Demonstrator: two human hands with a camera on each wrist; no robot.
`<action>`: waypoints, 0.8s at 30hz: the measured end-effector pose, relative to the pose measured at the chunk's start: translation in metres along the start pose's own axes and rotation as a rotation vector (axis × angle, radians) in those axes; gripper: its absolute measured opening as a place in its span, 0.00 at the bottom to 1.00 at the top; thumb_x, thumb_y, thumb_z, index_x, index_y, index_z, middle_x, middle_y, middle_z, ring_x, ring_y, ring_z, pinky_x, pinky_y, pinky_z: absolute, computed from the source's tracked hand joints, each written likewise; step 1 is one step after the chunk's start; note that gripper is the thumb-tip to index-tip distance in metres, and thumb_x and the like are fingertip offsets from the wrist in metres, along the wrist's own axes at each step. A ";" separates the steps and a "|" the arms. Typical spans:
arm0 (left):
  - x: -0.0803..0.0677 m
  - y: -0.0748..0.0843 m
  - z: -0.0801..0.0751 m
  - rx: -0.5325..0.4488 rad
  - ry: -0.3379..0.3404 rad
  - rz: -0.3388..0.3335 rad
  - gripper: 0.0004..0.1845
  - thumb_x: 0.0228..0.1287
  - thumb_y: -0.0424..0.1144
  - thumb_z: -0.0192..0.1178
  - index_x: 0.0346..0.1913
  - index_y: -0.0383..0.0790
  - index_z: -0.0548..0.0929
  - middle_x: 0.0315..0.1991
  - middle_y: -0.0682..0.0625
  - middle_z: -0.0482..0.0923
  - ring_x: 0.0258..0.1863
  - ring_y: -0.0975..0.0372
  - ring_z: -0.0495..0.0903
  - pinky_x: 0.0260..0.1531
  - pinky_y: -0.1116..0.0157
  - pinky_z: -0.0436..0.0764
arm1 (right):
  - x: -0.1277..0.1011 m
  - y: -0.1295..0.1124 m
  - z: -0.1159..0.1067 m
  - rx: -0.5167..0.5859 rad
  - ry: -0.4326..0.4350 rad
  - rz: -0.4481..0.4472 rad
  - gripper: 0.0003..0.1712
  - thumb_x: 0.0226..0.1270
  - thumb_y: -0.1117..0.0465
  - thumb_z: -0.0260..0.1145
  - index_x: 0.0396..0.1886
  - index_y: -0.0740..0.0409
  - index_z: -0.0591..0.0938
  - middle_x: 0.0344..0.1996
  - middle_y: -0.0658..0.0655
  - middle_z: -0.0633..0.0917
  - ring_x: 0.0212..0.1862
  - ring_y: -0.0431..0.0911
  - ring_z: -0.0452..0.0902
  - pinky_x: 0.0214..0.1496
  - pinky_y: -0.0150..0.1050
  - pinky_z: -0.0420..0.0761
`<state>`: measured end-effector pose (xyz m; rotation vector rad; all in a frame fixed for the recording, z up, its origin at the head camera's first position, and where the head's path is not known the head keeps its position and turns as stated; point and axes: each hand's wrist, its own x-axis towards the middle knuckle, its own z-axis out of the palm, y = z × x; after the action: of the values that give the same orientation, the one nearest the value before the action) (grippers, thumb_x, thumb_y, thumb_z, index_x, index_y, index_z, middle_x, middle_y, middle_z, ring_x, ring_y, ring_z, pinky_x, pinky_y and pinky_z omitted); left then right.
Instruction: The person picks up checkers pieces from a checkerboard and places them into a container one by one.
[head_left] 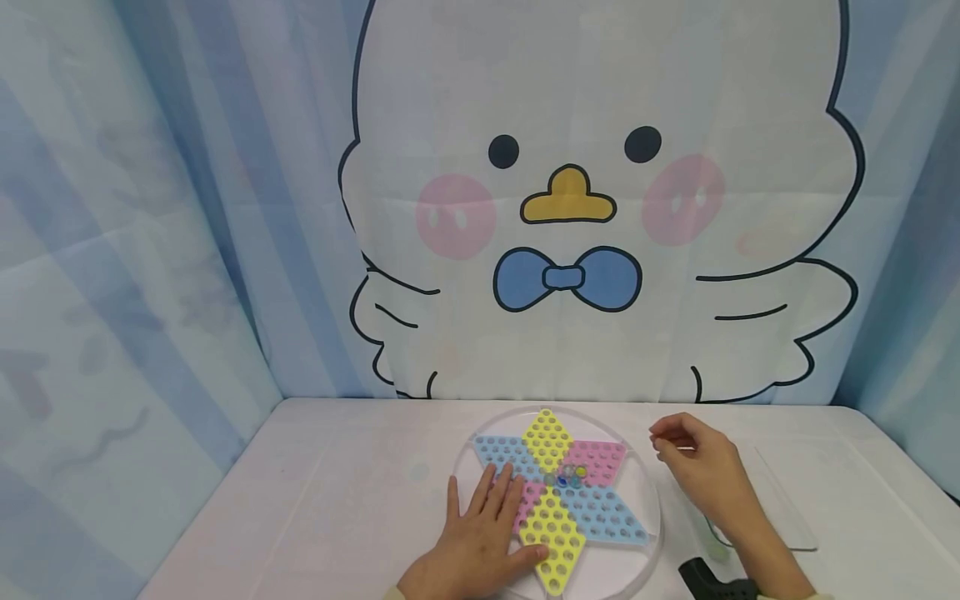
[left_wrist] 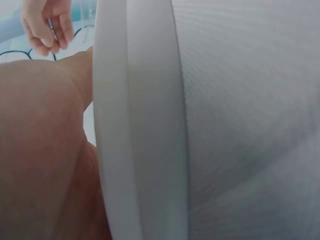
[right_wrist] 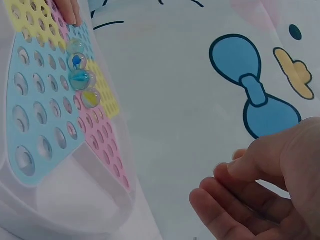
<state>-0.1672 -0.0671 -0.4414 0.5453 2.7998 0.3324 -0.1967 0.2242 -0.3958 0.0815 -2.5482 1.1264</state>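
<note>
A round clear tray (head_left: pixel 651 467) holds a star-shaped peg board (head_left: pixel 600 512) in yellow, blue and pink. Several glass marbles (head_left: pixel 566 477) sit in a short row at its centre, also seen in the right wrist view (right_wrist: pixel 80 75). My left hand (head_left: pixel 487 521) lies flat on the board's left side with straight fingers; one fingertip (right_wrist: pixel 67 10) shows just beyond the marbles. My right hand (head_left: pixel 686 450) hovers to the right of the tray, fingers curled. In the left wrist view its fingertips (left_wrist: pixel 49 27) pinch a small dark thing, seemingly a marble.
The white table (head_left: pixel 337 500) is walled by a curtain with a cartoon duck (head_left: pixel 570 200). A clear flat sheet (head_left: pixel 787 500) lies right of the tray. A black object (head_left: pixel 705 577) sits at the front edge. A white band (left_wrist: pixel 135 125) fills the left wrist view.
</note>
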 end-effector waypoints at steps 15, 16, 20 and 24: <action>0.000 0.000 0.000 0.004 -0.006 0.000 0.54 0.59 0.81 0.36 0.80 0.50 0.48 0.82 0.53 0.38 0.81 0.54 0.36 0.70 0.32 0.33 | -0.005 -0.015 0.031 0.033 -0.133 0.019 0.05 0.69 0.65 0.64 0.43 0.58 0.83 0.40 0.53 0.87 0.46 0.45 0.82 0.47 0.31 0.82; 0.001 0.000 0.000 0.007 -0.006 0.000 0.54 0.60 0.81 0.36 0.80 0.50 0.48 0.82 0.52 0.38 0.81 0.53 0.36 0.70 0.32 0.34 | -0.006 -0.015 0.034 0.040 -0.138 0.019 0.05 0.69 0.65 0.64 0.42 0.58 0.83 0.40 0.53 0.87 0.46 0.44 0.82 0.47 0.32 0.82; 0.000 0.001 0.000 0.008 -0.003 -0.002 0.54 0.60 0.81 0.36 0.80 0.50 0.48 0.82 0.53 0.38 0.81 0.54 0.36 0.70 0.32 0.34 | -0.007 -0.017 0.044 0.069 -0.158 0.029 0.05 0.68 0.66 0.64 0.42 0.58 0.83 0.41 0.54 0.87 0.47 0.44 0.82 0.49 0.35 0.83; -0.001 0.001 0.000 0.006 0.003 -0.004 0.54 0.60 0.80 0.37 0.80 0.49 0.49 0.82 0.53 0.38 0.81 0.53 0.37 0.70 0.31 0.34 | -0.010 -0.017 0.055 0.121 -0.172 0.034 0.06 0.68 0.68 0.64 0.42 0.58 0.83 0.41 0.55 0.87 0.48 0.45 0.82 0.50 0.34 0.83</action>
<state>-0.1665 -0.0666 -0.4407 0.5414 2.8055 0.3252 -0.2000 0.1716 -0.4217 0.1727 -2.6370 1.3399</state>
